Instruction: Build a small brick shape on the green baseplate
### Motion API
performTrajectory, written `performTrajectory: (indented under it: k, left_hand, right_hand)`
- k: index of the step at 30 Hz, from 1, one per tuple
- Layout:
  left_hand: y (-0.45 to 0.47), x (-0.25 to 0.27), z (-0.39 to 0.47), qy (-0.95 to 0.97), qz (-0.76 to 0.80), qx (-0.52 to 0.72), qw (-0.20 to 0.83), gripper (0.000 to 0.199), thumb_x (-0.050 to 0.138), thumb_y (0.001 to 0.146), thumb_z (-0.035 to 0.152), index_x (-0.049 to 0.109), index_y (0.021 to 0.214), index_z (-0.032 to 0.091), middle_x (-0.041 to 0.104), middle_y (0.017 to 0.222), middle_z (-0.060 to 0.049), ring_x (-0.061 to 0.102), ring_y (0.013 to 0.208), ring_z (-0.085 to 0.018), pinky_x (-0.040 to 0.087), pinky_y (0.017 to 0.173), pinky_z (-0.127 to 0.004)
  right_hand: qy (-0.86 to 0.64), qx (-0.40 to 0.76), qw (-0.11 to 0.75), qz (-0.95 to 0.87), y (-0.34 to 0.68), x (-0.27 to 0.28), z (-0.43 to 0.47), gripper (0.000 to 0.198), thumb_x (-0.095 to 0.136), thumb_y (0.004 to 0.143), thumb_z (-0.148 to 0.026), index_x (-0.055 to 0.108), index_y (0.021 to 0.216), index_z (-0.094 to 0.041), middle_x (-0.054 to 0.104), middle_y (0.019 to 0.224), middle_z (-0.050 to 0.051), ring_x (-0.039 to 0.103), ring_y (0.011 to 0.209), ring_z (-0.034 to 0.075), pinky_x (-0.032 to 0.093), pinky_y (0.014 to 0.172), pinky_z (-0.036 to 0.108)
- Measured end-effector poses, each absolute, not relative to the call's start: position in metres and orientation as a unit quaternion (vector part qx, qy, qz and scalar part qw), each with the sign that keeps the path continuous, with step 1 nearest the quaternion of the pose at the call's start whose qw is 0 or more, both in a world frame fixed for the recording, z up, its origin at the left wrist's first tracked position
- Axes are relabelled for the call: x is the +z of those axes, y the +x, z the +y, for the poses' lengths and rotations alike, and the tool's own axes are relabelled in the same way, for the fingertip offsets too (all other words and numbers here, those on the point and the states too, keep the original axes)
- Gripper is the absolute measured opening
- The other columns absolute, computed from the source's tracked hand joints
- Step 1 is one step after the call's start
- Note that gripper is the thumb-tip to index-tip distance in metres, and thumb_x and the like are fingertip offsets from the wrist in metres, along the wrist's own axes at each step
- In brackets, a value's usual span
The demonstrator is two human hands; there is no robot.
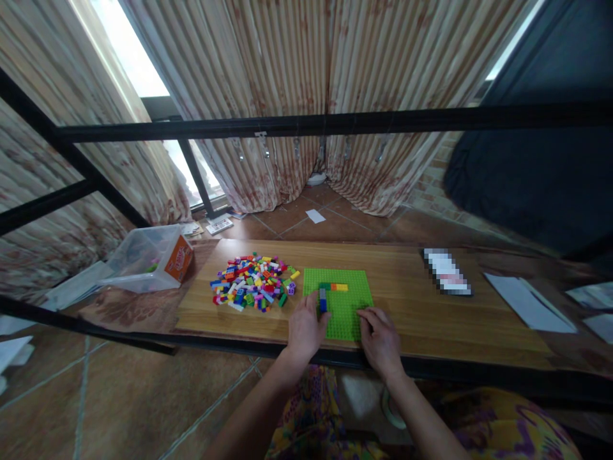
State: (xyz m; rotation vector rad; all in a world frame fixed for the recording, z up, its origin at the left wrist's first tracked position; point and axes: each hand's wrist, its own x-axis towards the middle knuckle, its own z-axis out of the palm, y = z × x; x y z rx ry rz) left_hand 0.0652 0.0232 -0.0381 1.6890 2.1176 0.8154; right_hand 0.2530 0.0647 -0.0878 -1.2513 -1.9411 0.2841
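Note:
A bright green studded baseplate [347,319] lies flat on the wooden board. Near its upper middle, a short row of bricks runs sideways: a dark green brick [325,286], an orange brick [334,287] and a yellow brick [341,287]. A greyish brick [322,294] and a blue brick [323,305] extend from the row's left end towards me. My left hand [306,327] is closed with thumb and fingers around the blue brick. Over the baseplate's right edge, my right hand [380,335] is closed, fingers curled and fingertips together; anything between them is hidden.
Left of the baseplate, many loose coloured bricks [256,284] form a pile on the wooden board [421,326]. A clear plastic box [143,255] with an orange label stands farther left. A phone [447,271] and white paper [529,303] lie right. A black bar [306,124] crosses ahead.

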Motion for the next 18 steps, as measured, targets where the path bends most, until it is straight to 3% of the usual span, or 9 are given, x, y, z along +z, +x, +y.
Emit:
performTrajectory:
  k: [7,18]
  left_hand:
    - [0.065,-0.038,0.008,0.659,0.706,0.24,0.096,0.052,0.048,0.09,0.026,0.038,0.14,0.018,0.05,0.134,-0.013,0.046,0.123,-0.027,0.038,0.105,-0.042]
    - [0.075,-0.037,0.005,0.676,0.725,0.119,0.059,0.052,0.043,0.093,0.036,0.041,0.141,0.017,0.048,0.14,-0.014,0.046,0.119,-0.033,0.042,0.096,-0.046]
  right_hand:
    - [-0.498,0.11,0.39,-0.767,0.253,-0.089,0.065,0.027,0.043,0.09,-0.025,0.069,0.096,-0.021,0.065,0.101,0.009,0.061,0.095,0.02,0.051,0.084,0.036]
    - [-0.501,0.104,0.392,-0.764,0.252,-0.089,0.064,0.028,0.042,0.091,-0.027,0.07,0.096,-0.021,0.066,0.1,0.009,0.061,0.095,0.02,0.051,0.085,0.036]
